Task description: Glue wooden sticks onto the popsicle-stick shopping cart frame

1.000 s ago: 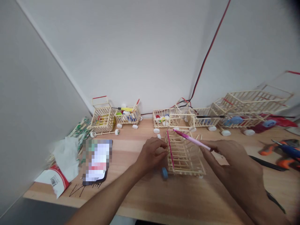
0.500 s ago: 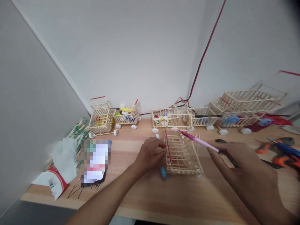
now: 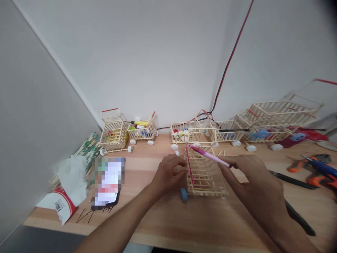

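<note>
A small shopping cart (image 3: 204, 192) built of thin wooden sticks stands on the table before me, one top stick coloured pink and a blue wheel (image 3: 183, 194) at its near left corner. My left hand (image 3: 171, 173) steadies it from the left side, fingers closed on the frame by the pink stick. Between the thumb and fingers of my right hand (image 3: 252, 179) is a pink marker pen (image 3: 210, 156). Its tip points left, at the far end of the pink stick; whether it touches cannot be told.
More stick carts (image 3: 113, 135) line the wall, several holding bottle caps. At left lie a phone (image 3: 109, 182), a tissue pack (image 3: 61, 203) and bundled sticks (image 3: 92, 144). Orange-handled pliers (image 3: 296, 166), a blue-handled tool (image 3: 322, 168) and a black tool (image 3: 295, 180) lie at right.
My right hand has moved left with the marker pen, bringing its tip to the far end of the pink stick. My left hand and the cart have stayed in place.
</note>
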The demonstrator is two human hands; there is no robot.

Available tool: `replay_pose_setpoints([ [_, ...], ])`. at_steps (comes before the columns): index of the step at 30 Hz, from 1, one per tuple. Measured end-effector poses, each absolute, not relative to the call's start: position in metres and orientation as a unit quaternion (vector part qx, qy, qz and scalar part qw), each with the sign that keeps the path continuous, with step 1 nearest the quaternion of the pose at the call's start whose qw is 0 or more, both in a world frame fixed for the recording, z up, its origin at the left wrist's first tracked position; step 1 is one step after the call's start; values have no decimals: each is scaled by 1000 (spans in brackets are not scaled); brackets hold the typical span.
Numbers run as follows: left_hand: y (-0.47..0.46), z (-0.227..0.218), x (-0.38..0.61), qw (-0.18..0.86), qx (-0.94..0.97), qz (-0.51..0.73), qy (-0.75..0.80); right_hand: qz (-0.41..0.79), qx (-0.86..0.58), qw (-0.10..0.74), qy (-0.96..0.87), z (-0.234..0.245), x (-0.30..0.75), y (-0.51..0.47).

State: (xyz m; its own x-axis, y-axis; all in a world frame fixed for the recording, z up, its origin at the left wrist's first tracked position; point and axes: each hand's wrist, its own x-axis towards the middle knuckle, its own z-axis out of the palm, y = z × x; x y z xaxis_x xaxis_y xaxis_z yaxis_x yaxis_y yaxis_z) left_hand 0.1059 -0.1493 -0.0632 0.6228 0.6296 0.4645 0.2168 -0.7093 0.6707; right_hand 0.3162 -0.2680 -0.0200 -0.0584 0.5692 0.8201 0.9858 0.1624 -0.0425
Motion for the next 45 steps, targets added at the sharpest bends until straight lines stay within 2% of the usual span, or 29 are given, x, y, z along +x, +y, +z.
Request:
replay_pose_setpoints([
  [18,-150,-61,106,299,851,346,259,-305,-651,322,-616,-19,346,-295],
  [39,-151,-61,106,300,849,348,261,-305,-642,322,-625,-18,349,-294],
  [45,-151,-60,106,302,850,339,266,-293,-615,347,-645,-18,339,-286],
])
